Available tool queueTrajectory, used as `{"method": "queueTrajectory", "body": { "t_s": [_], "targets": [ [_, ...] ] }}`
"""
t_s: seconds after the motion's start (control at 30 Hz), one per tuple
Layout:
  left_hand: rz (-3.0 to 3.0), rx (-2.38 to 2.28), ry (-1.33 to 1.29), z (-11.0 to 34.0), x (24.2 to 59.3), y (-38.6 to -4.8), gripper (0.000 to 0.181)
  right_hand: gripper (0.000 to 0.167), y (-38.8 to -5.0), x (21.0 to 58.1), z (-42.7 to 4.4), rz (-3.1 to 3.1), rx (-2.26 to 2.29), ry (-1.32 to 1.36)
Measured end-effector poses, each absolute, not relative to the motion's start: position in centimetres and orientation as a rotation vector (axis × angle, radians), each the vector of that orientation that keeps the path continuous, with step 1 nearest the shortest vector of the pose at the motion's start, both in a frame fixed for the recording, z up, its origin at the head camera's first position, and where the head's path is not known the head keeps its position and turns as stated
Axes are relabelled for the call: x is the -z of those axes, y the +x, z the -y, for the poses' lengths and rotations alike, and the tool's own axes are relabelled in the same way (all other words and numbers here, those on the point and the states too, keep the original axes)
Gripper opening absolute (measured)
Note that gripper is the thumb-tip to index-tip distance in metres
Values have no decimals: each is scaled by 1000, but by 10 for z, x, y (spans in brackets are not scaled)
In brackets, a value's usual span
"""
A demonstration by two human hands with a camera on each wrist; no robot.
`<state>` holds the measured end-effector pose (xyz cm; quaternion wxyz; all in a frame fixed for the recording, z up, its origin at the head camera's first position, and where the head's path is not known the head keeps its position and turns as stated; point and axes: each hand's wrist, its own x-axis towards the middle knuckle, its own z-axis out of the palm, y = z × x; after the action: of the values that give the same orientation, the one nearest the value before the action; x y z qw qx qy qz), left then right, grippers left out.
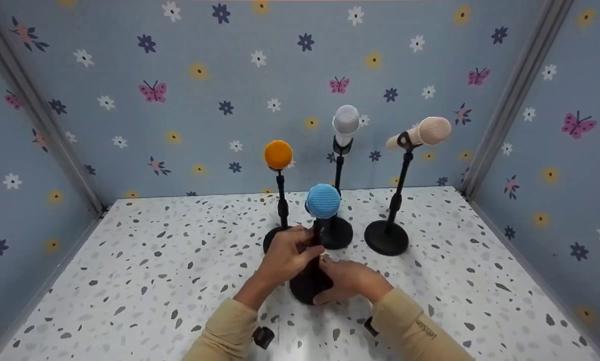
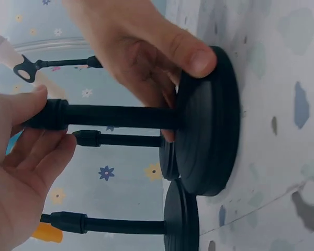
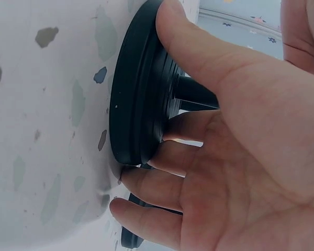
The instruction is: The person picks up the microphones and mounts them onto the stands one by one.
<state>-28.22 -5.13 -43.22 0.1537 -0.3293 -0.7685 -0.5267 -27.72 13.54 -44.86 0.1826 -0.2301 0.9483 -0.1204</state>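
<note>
A blue-headed microphone [image 1: 323, 200] stands upright on a black desk stand in the middle of the table. My left hand [image 1: 287, 255] grips the stand's pole; in the left wrist view its thumb and fingers close round the collar [image 2: 52, 114] of the pole. Lower down, my right hand [image 1: 352, 278] holds the round black base [image 3: 138, 89]. Its thumb lies on the base's upper face and its fingers reach round the far side. The base appears to rest on the table. My left fingers partly hide the pole in the head view.
Behind it stand an orange microphone [image 1: 278, 154], a white microphone [image 1: 346, 120] and a beige microphone [image 1: 433, 131], each on a black stand. The speckled white tabletop [image 1: 154, 260] meets flowered walls [image 1: 219, 130] at the back and sides. A small black object [image 1: 263, 337] shows beside my left sleeve.
</note>
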Motion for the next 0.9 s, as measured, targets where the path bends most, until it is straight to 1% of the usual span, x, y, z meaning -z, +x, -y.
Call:
{"method": "queueTrajectory", "body": {
  "t_s": [0.1,0.23,0.4,0.47,0.57,0.77,0.9],
  "targets": [
    [2234,1539,-1014,55,429,-284,4,109,-276,448,-135,-2675,353,-635],
    [2235,1557,-1066,56,427,-285,8,109,-276,447,-137,-2668,358,-637],
    [2221,1353,-996,51,426,-286,21,106,-278,447,-139,-2662,359,-636],
    [2219,1333,-954,49,426,-287,21,108,-279,448,-139,-2659,368,-633],
    [2225,1396,-929,48,427,-288,19,111,-279,449,-139,-2658,374,-634],
    [2319,1628,-990,55,424,-293,17,110,-278,449,-137,-2662,365,-624],
    [2378,1660,-1003,60,423,-296,19,111,-278,449,-136,-2659,362,-604]
  ]
}}
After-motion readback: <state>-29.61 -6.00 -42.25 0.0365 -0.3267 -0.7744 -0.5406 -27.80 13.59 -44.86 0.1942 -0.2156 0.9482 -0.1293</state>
